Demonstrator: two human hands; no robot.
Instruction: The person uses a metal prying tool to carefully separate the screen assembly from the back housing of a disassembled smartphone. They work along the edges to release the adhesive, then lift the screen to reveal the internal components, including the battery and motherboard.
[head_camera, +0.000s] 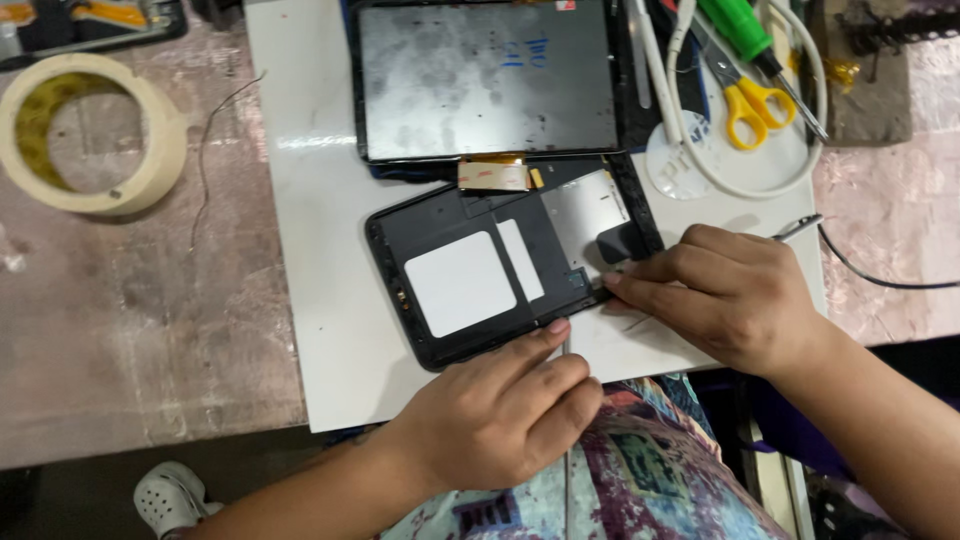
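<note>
Left hand (500, 410) nearest, fingers curled, index tip pressing near edge of opened tablet frame (480, 275), pinning it flat on white mat (320, 300). Right hand (725, 295) closed around thin metal tool (798, 228), fingertips at frame's right edge, likely prying. Detached screen panel (490, 78) beyond, flex ribbon (495, 175) linking them. Scissors (755, 100), tape roll (85, 130) farther off.

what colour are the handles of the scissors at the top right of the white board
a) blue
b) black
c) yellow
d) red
c: the scissors have yellow loop handles, lying inside the loop of white cable beside the green-handled screwdriver.
</note>
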